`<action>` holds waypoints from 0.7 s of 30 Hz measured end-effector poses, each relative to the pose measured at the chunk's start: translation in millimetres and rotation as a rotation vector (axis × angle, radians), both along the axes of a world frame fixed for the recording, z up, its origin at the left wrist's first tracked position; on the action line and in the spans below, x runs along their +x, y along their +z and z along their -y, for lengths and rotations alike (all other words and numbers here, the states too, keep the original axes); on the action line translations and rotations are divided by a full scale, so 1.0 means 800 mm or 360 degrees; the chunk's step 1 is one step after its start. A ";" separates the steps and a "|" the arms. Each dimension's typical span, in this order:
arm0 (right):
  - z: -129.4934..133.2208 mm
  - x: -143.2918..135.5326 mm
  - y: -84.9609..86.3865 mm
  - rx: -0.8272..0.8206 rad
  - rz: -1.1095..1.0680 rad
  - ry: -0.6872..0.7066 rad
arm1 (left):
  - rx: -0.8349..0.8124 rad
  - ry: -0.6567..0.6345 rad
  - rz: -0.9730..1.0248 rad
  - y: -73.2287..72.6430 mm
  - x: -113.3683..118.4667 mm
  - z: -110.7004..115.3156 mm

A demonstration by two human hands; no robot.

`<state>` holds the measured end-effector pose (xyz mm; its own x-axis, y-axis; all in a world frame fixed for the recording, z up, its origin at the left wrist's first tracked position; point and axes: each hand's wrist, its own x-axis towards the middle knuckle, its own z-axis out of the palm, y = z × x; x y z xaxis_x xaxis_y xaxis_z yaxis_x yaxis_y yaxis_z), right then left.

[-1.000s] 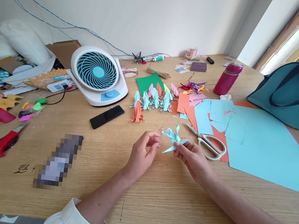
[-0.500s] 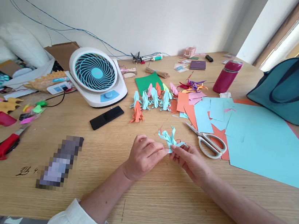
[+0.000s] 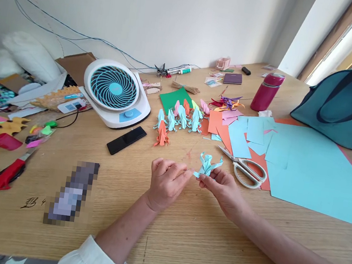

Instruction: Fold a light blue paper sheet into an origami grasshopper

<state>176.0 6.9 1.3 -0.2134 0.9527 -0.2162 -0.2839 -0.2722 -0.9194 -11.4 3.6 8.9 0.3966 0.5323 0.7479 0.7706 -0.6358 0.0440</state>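
Note:
A light-blue origami figure (image 3: 205, 165) with several thin folded points is up off the table, between my hands. My right hand (image 3: 223, 189) pinches its lower body between thumb and fingers. At the tip of the figure's left point, my left hand (image 3: 168, 183) has its thumb and index finger pressed together; its other fingers are curled. Beyond them stands a group of finished folded figures, among them a light-blue one (image 3: 182, 117) and an orange one (image 3: 162, 134) at the front. Scissors with white handles (image 3: 248, 172) lie right of my right hand, partly on orange paper.
Light-blue sheets (image 3: 313, 172) cover the right side, near a teal bag (image 3: 344, 106) and a magenta bottle (image 3: 267, 92). A white fan (image 3: 116, 94) stands at the back left, with a black phone (image 3: 126, 140) before it. A red-handled cutter (image 3: 8, 172) lies far left.
The origami figure has turned in my right hand, its points now facing up and sideways. My left hand has shifted slightly left, away from my right. The view has tilted a little.

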 end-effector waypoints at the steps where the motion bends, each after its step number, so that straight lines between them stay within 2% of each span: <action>1: 0.000 0.000 -0.001 0.0026 0.0033 -0.0011 | -0.0026 -0.0013 0.0013 0.001 0.001 0.000; 4: 0.000 0.000 -0.003 0.0076 0.0057 0.0029 | 0.0008 -0.0055 -0.0003 0.005 0.004 0.001; 10: -0.002 -0.001 -0.004 0.0057 0.0110 0.0127 | 0.0104 -0.0006 -0.0089 0.009 0.006 0.000; 15: -0.005 -0.001 -0.007 0.0104 0.0257 0.0133 | -0.0113 -0.0014 0.0042 0.005 0.008 -0.001; 21: -0.007 0.001 -0.010 0.0236 0.0364 0.0092 | -0.0516 -0.0038 0.0338 -0.004 0.015 0.000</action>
<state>176.5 12.6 -6.7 -0.2298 0.9653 -0.1243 -0.0523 -0.1398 -0.9888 0.8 3.6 5.9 0.2662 0.7470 0.6092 0.7080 -0.5804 0.4023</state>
